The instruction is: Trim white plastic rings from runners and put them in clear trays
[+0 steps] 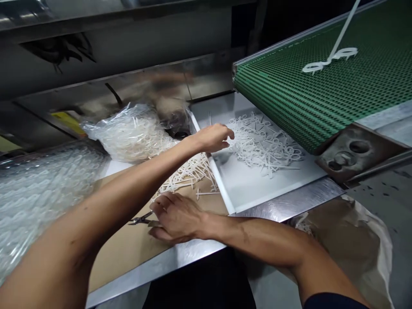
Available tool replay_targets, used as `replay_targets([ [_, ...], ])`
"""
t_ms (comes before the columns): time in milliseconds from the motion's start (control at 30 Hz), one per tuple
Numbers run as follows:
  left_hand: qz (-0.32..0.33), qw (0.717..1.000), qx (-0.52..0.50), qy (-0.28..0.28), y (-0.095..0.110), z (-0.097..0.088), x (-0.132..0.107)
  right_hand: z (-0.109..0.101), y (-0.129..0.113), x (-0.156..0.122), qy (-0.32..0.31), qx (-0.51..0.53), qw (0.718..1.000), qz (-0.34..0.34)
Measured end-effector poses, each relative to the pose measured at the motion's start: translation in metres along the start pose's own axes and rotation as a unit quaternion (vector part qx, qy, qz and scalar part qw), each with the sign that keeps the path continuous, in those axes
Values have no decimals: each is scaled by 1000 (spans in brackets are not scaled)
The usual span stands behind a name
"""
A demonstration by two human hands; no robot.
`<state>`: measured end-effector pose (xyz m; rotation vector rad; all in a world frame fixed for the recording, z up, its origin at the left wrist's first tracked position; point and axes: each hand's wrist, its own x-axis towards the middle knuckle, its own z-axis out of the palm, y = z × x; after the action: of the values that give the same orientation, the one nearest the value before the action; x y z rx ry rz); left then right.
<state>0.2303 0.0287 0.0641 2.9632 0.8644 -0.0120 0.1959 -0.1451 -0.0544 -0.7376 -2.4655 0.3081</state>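
Observation:
My left hand reaches across to the near-left side of a heap of small white plastic ring-ended parts. Its fingers are bent, thumb and forefinger apart, and nothing shows between them. The heap lies in a white tray. Over brown cardboard, my right hand is curled around the handles of small side cutters, whose jaws point left; the grip is partly hidden. Loose white plastic pieces lie on the cardboard between my arms, against the tray's left wall.
A green mesh conveyor belt ends above the tray, carrying a white moulded piece with two rings. Behind my left arm sits a clear bag of white parts. Clear-wrapped parts fill the left. A metal bracket juts out at right.

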Motion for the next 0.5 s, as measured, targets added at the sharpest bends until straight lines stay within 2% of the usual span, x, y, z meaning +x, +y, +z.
replay_targets([
  [100, 8, 999, 25, -38, 4, 18, 31, -1, 2, -1, 7, -9, 1000, -7],
  [233, 19, 999, 21, -42, 2, 24, 42, -1, 4, -2, 17, -28, 999, -15],
  [300, 32, 999, 1, -23, -1, 18, 40, -1, 4, -1, 16, -27, 999, -16],
  [367, 30, 999, -42, 18, -3, 7, 34, -1, 4, 0, 15, -23, 999, -17],
  [433, 1, 991, -123, 59, -3, -7, 23, -1, 4, 1, 15, -19, 1000, -16],
  [500, -37, 970, -224, 82, -2, -21, 9, -1, 3, 2, 17, -16, 1000, -12],
])
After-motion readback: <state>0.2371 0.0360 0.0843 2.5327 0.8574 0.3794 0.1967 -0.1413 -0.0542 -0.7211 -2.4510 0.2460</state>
